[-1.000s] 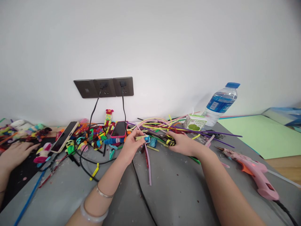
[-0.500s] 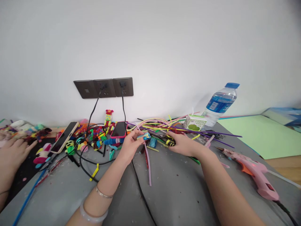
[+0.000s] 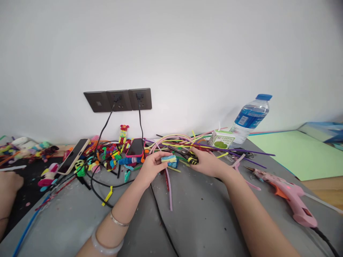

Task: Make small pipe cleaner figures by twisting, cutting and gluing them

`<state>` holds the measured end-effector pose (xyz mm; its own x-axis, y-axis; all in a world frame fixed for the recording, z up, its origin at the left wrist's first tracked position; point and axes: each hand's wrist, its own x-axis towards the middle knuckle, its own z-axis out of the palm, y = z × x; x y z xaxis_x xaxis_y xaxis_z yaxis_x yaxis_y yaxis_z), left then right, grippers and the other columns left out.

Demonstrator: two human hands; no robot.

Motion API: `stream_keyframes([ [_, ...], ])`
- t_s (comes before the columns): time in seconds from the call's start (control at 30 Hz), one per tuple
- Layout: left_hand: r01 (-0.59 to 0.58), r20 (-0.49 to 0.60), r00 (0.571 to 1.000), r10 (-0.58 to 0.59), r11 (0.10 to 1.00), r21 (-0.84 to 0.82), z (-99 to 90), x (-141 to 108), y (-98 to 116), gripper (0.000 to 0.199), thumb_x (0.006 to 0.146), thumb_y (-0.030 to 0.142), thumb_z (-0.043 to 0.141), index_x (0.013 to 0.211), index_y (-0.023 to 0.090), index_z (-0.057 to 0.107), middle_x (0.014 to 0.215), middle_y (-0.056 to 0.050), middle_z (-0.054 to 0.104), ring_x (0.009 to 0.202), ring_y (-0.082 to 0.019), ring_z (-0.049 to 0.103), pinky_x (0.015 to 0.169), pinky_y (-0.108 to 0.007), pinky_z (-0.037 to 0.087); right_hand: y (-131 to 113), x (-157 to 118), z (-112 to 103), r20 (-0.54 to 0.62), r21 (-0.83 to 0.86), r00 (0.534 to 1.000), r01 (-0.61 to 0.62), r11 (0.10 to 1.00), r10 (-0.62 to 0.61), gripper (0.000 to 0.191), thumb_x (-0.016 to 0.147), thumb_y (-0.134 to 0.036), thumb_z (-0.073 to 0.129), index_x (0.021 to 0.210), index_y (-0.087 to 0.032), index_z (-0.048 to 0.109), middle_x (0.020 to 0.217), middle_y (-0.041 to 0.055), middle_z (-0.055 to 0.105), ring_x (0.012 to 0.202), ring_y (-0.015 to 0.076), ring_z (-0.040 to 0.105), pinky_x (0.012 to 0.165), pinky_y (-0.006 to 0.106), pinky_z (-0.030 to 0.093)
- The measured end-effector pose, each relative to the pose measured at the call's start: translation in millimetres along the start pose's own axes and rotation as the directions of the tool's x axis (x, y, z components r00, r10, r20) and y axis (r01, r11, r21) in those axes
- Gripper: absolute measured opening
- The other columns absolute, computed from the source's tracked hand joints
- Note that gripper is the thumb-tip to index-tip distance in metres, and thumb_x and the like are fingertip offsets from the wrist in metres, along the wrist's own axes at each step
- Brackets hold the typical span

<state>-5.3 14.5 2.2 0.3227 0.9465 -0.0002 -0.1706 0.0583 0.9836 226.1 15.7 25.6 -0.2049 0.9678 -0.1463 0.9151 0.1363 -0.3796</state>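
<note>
Between its thumb and fingers, my left hand [image 3: 154, 167] pinches a small blue and yellow fuzzy piece [image 3: 168, 159], apparently made of pipe cleaner. A second blue fuzzy piece [image 3: 174, 164] lies just behind and beside it. Black and yellow pliers [image 3: 192, 159] sit under my right hand [image 3: 205, 161], whose fingers wrap round the handles; the jaws point left among the pipe cleaners. A heap of long pipe cleaners [image 3: 177, 140] in pink, yellow and purple spreads behind both hands. One lilac pipe cleaner [image 3: 169, 189] runs toward me on the grey table.
At right lies a pink glue gun [image 3: 292, 200]; behind it are a green sheet [image 3: 297, 153], a leaning water bottle [image 3: 249, 119] and a small green box [image 3: 221, 139]. Black cords [image 3: 160, 214] cross the table. Phones and fuzzy figures crowd the left, near another person's hand [image 3: 10, 185].
My left hand has turned the blue and yellow piece and shifted it slightly right and down. The pliers barely moved. The other person's hand at left has drawn back and closed.
</note>
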Motion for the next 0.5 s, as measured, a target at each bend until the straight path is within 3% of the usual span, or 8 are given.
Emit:
stream_keyframes([
  [0.23, -0.020, 0.028, 0.999, 0.020, 1.000, 0.001, 1.2, 0, 0, 0.031, 0.066, 0.012, 0.076, 0.096, 0.017, 0.072, 0.115, -0.011, 0.072, 0.111, -0.025, 0.065, 0.100, -0.040, 0.047, 6, 10, 10, -0.190, -0.170, 0.981, 0.005, 0.985, -0.038, 0.065, 0.075, -0.029, 0.061, 0.137, -0.012, 0.047, 0.128, 0.0189, 0.060, 0.116, 0.0382, 0.054, 0.094, 0.045, 0.040],
  [0.4, -0.102, 0.039, 0.994, 0.099, 0.991, 0.089, 1.4, 1, -2, 0.033, 0.068, 0.006, 0.070, 0.099, 0.017, 0.068, 0.116, -0.010, 0.069, 0.111, -0.024, 0.065, 0.098, -0.037, 0.050, 14, 13, 17, -0.235, -0.149, 0.971, 0.004, 0.989, -0.040, 0.059, 0.075, -0.030, 0.062, 0.130, -0.012, 0.054, 0.120, 0.0187, 0.060, 0.115, 0.0390, 0.052, 0.092, 0.050, 0.041],
  [0.5, -0.191, 0.053, 0.981, 0.185, 0.968, 0.162, 2.7, 0, -4, 0.031, 0.072, 0.008, 0.067, 0.102, 0.018, 0.066, 0.116, -0.010, 0.069, 0.112, -0.023, 0.065, 0.099, -0.037, 0.050, 15, 15, 18, -0.306, -0.063, 0.944, 0.106, 0.992, -0.121, 0.047, 0.076, -0.032, 0.066, 0.122, -0.021, 0.062, 0.123, 0.0146, 0.060, 0.115, 0.0382, 0.052, 0.096, 0.054, 0.040],
])
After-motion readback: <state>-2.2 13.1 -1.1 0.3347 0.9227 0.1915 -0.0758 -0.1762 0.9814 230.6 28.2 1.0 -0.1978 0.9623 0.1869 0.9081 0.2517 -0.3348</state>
